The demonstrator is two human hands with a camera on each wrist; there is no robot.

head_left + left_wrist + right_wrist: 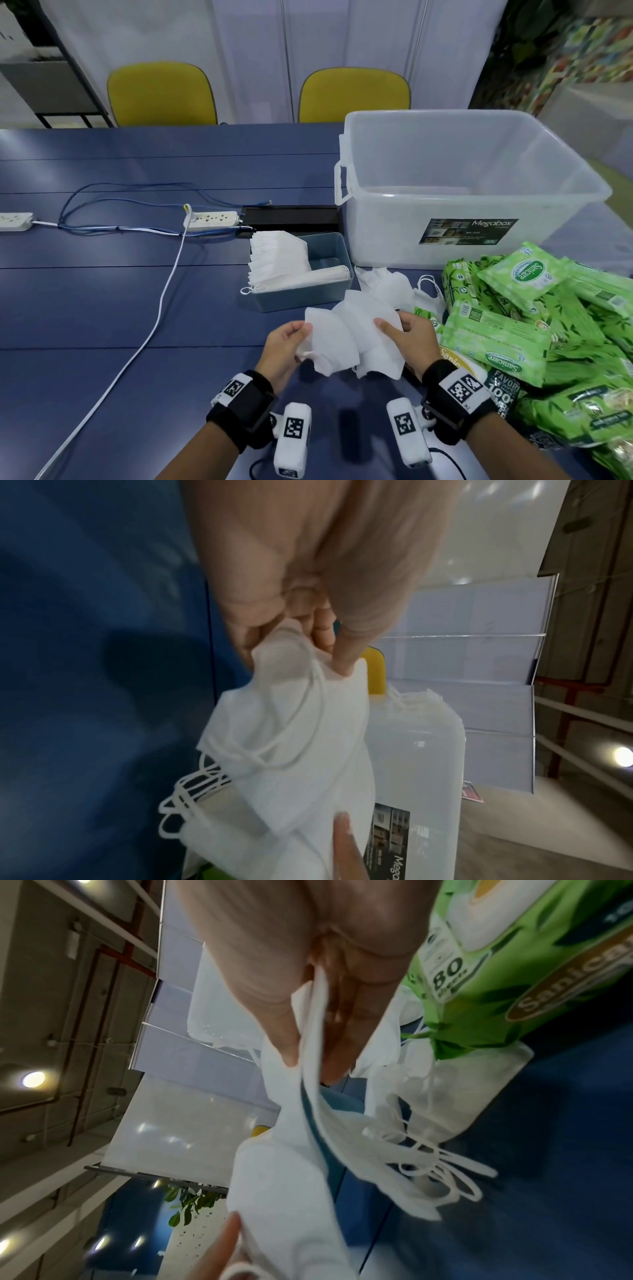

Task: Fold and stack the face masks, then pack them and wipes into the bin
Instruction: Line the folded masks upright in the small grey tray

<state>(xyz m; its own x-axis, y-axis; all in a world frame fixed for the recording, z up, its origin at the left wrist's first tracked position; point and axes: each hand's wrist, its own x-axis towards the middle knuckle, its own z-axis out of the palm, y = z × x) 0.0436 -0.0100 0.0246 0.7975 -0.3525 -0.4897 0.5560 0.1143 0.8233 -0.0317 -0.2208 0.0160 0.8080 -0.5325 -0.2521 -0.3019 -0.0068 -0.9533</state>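
A white face mask (346, 337) hangs in the air above the blue table, held at both ends. My left hand (291, 337) pinches its left edge (308, 669) between thumb and fingers. My right hand (399, 329) pinches the right edge (308, 1053). Several loose masks (390, 286) lie just behind. A small grey-blue tray (337, 294) holds a stack of folded masks (277, 262). The large clear bin (479, 209) stands at the back right with nothing showing inside. Green wipes packs (534, 315) are heaped on the right.
Two white power strips (211, 220) with cables (150, 322) run across the left of the table. A black box (291, 217) sits behind the tray. Two yellow chairs (161, 94) stand at the far edge.
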